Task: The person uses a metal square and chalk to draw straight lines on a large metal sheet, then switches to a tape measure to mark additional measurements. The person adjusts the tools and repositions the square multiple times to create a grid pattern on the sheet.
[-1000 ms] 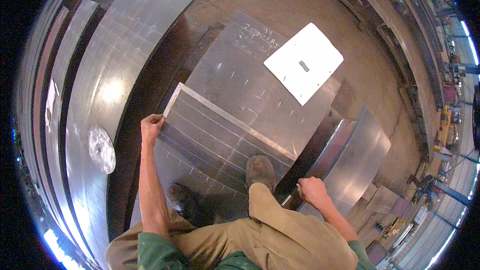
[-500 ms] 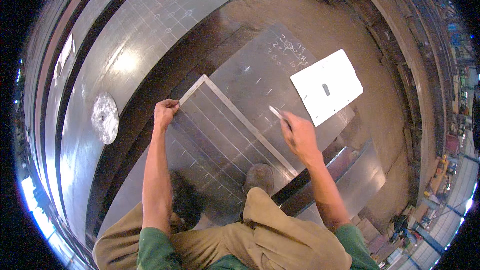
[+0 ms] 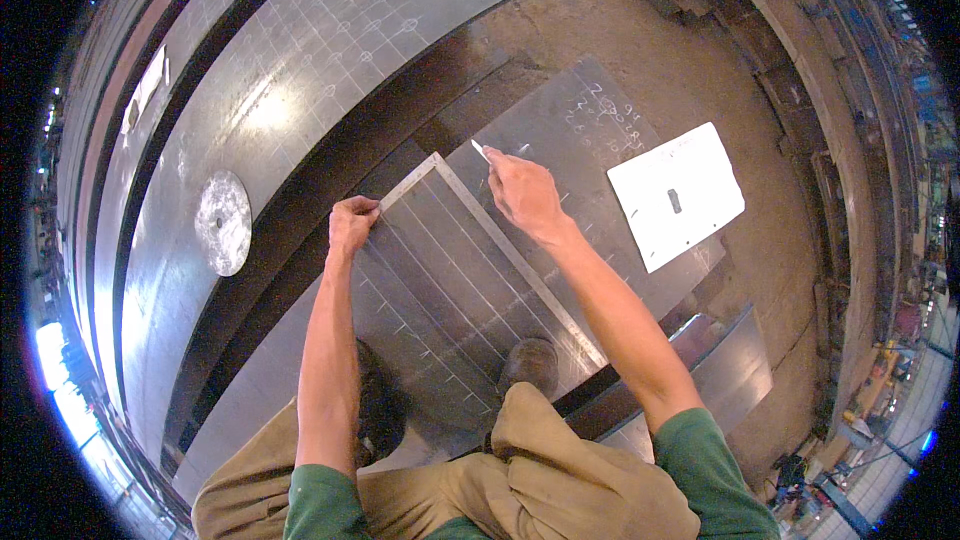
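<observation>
A metal carpenter's square (image 3: 500,238) lies flat on a dark steel plate (image 3: 540,125) below me. My left hand (image 3: 353,224) is closed at the end of the square's short leg, pinching it between thumb and fingers. In the fingers of my right hand (image 3: 525,198) is a white marking stick (image 3: 478,148), its tip just right of the square's corner and over the plate. Long parallel chalk lines run beside the square's long leg, with short tick marks around them. Chalk figures stand near the plate's far edge.
A white sheet (image 3: 650,180) with a small dark object (image 3: 674,201) on it lies at the plate's right. To the left, a larger steel plate (image 3: 320,30) carries a chalk grid with circles and a round metal disc (image 3: 222,224). My boot (image 3: 528,365) rests on the marked plate.
My right hand has moved up and left with the marking stick, from beside the white sheet to near the square's corner. My left hand has stayed on the square's short leg.
</observation>
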Tool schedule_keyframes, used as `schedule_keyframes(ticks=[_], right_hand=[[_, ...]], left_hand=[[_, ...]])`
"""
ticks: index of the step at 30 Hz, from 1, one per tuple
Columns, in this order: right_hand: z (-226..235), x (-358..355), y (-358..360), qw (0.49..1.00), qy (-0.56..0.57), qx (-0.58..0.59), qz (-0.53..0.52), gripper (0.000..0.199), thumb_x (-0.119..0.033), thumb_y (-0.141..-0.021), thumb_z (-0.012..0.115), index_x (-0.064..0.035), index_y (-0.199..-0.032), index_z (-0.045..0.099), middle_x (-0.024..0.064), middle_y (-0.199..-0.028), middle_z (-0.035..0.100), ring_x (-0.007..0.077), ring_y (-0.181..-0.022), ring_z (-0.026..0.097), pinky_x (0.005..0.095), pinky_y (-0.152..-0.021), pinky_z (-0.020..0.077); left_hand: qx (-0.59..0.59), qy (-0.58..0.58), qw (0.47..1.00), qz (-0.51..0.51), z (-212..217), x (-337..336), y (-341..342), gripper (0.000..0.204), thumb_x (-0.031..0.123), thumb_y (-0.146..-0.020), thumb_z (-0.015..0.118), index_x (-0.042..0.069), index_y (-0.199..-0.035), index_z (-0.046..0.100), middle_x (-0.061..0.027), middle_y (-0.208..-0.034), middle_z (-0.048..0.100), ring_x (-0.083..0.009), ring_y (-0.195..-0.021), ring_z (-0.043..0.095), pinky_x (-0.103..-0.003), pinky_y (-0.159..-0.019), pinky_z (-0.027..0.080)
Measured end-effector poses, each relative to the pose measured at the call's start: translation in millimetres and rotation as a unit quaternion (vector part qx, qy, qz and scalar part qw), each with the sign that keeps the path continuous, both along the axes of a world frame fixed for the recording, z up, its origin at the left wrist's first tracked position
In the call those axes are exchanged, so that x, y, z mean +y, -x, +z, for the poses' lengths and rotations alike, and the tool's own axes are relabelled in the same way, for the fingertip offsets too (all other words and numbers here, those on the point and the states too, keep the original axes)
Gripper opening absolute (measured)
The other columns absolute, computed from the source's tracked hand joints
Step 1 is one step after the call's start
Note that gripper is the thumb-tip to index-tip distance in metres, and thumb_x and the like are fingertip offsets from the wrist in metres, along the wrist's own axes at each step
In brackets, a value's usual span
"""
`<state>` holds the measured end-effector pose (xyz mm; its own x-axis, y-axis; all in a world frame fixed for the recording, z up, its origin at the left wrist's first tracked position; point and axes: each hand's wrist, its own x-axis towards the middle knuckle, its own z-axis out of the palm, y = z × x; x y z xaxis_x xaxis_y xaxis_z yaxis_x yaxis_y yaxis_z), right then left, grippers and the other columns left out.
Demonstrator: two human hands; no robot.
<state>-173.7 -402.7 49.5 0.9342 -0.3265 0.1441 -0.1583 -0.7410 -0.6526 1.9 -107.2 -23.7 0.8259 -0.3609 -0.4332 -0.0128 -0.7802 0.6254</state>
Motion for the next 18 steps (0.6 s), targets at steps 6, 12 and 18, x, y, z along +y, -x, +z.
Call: schedule_keyframes(ticks=[6, 12, 18], right_hand=[[-0.7, 11.1, -14.9, 0.999, 0.019, 0.038, 0.01, 0.035, -0.007, -0.089, 0.056, 0.0003, -0.123, 0.059, 0.0196, -0.086, 0.066, 0.0396, -0.079, 0.065, 0.049, -0.069, 0.0509], [-9.1, 28.2, -27.2, 0.996, 0.035, 0.074, 0.037, 0.031, -0.013, -0.091, 0.053, -0.0057, -0.121, 0.058, 0.018, -0.088, 0.069, 0.0388, -0.083, 0.069, 0.0518, -0.069, 0.0558], [-11.3, 41.2, -29.9, 0.99, 0.058, 0.115, 0.06, 0.034, -0.01, -0.088, 0.059, -0.003, -0.121, 0.059, 0.0167, -0.087, 0.067, 0.0386, -0.083, 0.067, 0.0484, -0.071, 0.0539]], left_hand=[[0.01, -0.013, 1.0, 0.003, 14.5, -8.2, 4.4, 0.021, 0.013, -0.081, 0.077, 0.006, -0.101, 0.077, -0.0099, -0.091, 0.077, -0.0175, -0.084, 0.073, -0.03, -0.078, 0.054], [-0.018, -0.029, 0.999, -0.004, 21.6, -10.0, 5.5, 0.019, 0.011, -0.081, 0.076, 0.007, -0.099, 0.077, -0.0101, -0.094, 0.077, -0.0183, -0.087, 0.073, -0.03, -0.079, 0.055], [-0.001, -0.026, 1.0, 0.008, 22.8, -10.8, 7.4, 0.019, 0.01, -0.081, 0.076, 0.007, -0.1, 0.077, -0.0101, -0.095, 0.077, -0.019, -0.088, 0.073, -0.03, -0.08, 0.055]])
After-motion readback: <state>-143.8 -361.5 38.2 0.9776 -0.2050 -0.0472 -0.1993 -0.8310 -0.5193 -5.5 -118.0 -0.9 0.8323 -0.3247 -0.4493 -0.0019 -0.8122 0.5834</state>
